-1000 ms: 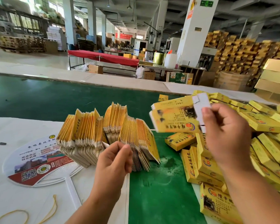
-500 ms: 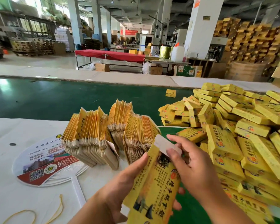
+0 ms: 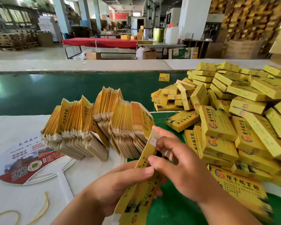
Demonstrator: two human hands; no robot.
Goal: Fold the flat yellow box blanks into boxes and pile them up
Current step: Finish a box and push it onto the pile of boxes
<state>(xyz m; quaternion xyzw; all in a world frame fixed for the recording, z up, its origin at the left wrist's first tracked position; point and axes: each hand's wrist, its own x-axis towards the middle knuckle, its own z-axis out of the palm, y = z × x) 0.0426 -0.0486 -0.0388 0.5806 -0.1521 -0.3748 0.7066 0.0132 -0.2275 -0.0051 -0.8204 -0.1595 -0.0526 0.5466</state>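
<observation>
Both hands hold one yellow box blank low over the worktop: the left hand has its grip curled round its middle, the right hand pinches the top flap. Flat blanks stand behind, folded boxes piled right.

Box blank's lower end off-frame.

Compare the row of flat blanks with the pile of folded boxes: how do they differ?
The flat blanks stand on edge, packed in a fanned row on the white sheet; the folded boxes lie loose at all angles, heaped on the green belt. Blanks are thin sheets showing pale flaps; boxes are closed blocks. Both are yellow with the same print.
</observation>
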